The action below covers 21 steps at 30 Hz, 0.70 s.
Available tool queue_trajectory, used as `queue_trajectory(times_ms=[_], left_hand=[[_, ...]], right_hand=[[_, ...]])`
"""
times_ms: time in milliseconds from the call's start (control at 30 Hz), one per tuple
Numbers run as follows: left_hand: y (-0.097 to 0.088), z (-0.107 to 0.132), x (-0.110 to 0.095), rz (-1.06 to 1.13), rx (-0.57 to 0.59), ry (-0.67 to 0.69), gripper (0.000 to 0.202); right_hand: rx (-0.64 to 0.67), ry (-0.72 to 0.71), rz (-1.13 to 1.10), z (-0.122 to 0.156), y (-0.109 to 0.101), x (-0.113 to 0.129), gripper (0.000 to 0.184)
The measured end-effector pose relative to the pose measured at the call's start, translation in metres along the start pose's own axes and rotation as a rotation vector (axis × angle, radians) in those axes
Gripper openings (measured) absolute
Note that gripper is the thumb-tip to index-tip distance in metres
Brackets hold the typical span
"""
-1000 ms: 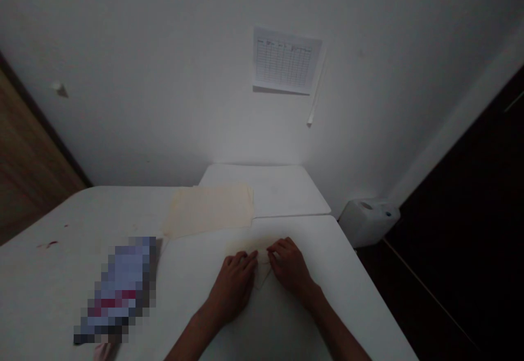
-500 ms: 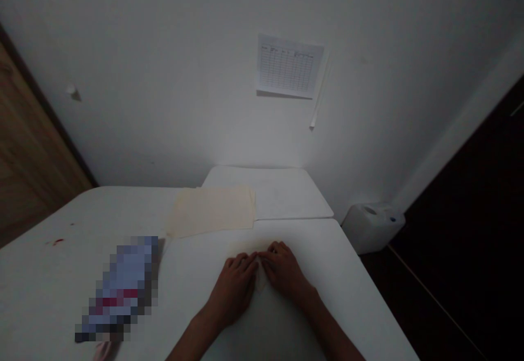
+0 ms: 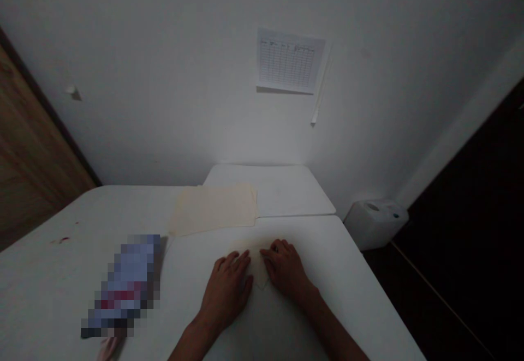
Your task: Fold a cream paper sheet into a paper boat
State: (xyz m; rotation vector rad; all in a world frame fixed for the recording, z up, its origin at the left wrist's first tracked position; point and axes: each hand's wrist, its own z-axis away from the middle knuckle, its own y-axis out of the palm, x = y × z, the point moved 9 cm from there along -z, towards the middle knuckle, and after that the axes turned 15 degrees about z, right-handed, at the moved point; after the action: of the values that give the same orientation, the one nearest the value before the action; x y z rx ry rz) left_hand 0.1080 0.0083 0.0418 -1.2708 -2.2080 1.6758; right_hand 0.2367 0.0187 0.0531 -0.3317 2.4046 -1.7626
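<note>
A thin cream-coloured sheet [image 3: 259, 268] lies between my hands on the white table, its near end coming to a point. I cannot make out its material. My left hand [image 3: 227, 283] rests flat at its left side, fingers apart and thumb spread out. On the other side, my right hand [image 3: 285, 267] has its fingers curled, with thumb and forefinger together at the sheet's right edge. Parts of the sheet are hidden under the hands. Beyond the left hand lies a larger stack of cream sheets [image 3: 215, 208].
A blurred-out blue packet [image 3: 126, 279] lies left on the white table [image 3: 188, 290]. Behind stands a white panel [image 3: 290, 189] against the wall. A printed chart [image 3: 289, 61] hangs above. A white plastic container [image 3: 374, 224] stands right, beyond the table edge.
My left hand has moved left, away from the right hand, and its fingers have spread. More of the cream sheet shows between the hands. The right hand stays nearly in place.
</note>
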Motion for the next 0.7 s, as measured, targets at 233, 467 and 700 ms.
queue_trajectory(times_ms=[233, 467, 700], left_hand=[[-0.021, 0.019, 0.021, -0.104, -0.03, -0.075, 0.039], [-0.029, 0.025, 0.023, -0.161, -0.111, -0.067, 0.031], [-0.002, 0.012, -0.003, -0.055, -0.011, 0.163, 0.04]], right_hand=[[-0.01, 0.006, 0.012, 0.0, 0.002, 0.0, 0.024], [-0.011, -0.004, 0.01, 0.0, 0.002, 0.002, 0.024], [0.013, -0.009, 0.03, -0.001, 0.002, 0.002, 0.024]])
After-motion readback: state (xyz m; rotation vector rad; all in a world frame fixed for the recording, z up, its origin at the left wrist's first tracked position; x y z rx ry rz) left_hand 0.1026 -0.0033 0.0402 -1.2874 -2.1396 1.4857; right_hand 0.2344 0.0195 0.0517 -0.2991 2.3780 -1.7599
